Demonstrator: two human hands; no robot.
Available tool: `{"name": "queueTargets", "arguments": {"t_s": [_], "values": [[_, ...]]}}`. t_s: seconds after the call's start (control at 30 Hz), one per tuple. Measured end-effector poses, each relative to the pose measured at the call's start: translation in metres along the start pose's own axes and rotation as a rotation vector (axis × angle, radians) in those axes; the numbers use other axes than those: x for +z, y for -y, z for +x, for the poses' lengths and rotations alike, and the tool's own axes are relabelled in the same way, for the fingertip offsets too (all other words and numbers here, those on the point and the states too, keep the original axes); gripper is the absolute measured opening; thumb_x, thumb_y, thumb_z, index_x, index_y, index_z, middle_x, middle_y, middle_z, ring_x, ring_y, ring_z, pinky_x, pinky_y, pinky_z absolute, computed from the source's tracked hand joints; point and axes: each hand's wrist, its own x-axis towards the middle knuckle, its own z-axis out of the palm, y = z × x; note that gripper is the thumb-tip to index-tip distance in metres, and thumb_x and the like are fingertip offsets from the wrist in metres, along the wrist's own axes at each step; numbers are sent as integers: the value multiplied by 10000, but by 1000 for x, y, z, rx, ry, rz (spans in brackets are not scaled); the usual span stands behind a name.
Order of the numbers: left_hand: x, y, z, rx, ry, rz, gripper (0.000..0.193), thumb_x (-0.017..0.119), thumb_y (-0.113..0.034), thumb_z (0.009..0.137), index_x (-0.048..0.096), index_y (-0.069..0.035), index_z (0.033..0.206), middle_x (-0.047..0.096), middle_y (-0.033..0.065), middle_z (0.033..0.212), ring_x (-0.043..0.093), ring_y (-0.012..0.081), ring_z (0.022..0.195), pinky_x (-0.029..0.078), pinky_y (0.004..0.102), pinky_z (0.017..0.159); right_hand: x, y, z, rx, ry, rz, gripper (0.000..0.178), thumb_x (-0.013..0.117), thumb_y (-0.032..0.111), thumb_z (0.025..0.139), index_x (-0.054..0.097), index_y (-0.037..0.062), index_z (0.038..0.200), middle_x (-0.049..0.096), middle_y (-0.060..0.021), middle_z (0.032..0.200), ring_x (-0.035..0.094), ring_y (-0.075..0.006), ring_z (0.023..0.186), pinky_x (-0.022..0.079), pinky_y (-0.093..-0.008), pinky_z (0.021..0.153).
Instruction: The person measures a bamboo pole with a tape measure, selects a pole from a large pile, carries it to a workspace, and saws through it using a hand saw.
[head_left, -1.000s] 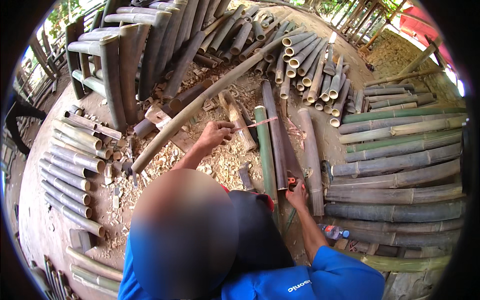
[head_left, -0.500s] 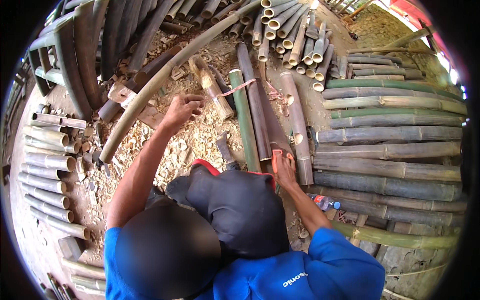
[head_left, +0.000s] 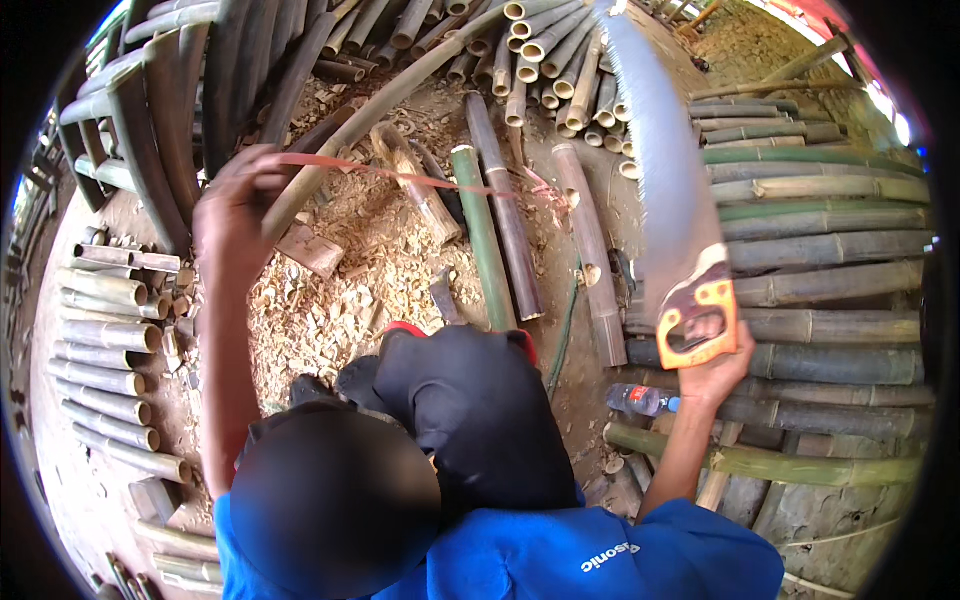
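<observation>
My right hand (head_left: 722,366) is closed round the orange handle of a handsaw (head_left: 655,150), whose toothed blade is raised, pointing away from me. On the left, my left hand (head_left: 235,205), partly blurred, is closed on the end of a pinkish ribbon (head_left: 400,177). The ribbon stretches over a green bamboo pole (head_left: 482,240) to a dark bamboo pole (head_left: 508,215). More of it lies bunched beside a brownish bamboo pole (head_left: 588,240) with holes cut in it. A rough, pale piece of wood (head_left: 418,185) lies beneath the ribbon.
Wood shavings (head_left: 330,335) cover the ground ahead. Cut bamboo tubes (head_left: 105,335) line the left, and more are piled at the back. Long bamboo poles (head_left: 820,285) are stacked on the right. A plastic bottle (head_left: 642,400) lies near my right forearm. A long curved pole (head_left: 370,105) slants across the left.
My right hand has lifted the saw off the ground beside the dark pole and swung it rightward. My left hand has moved left and the ribbon now stretches out from it.
</observation>
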Motion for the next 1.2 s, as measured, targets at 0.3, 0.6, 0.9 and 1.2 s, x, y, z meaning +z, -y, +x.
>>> {"name": "queueTargets", "arguments": {"t_s": [0.3,0.6,0.9,1.2], "values": [[-334,-335,-309,225,-950,948,499,501,-82,851,495,-1,1343,549,129,1281,531,203,1121,408,351,955,68,-8,12,21,299,-280,537,484,94,839,455,17,1370,476,-15,681,459,-98,585,437,-265,562],[-352,-398,-558,-596,-1577,1240,585,536,-288,866,437,-33,1383,580,117,1145,580,207,889,455,343,698,-43,-242,34,-280,429,-1198,410,591,105,856,538,57,1259,638,-147,1100,624,-374,957,498,-408,776],[-267,-249,-341,-875,-870,1502,528,577,-308,887,479,-38,1329,642,131,1029,641,207,745,522,339,563,-23,-234,-2,-392,568,-2028,291,612,166,869,614,64,1141,636,-151,1017,618,-356,913,487,-413,794],[-145,64,-147,-332,175,1664,168,594,-198,864,675,-56,904,666,206,778,658,360,737,503,468,686,131,-365,-6,42,1137,-1521,226,632,230,881,638,11,826,636,-151,846,615,-306,824,478,-404,741]]}}
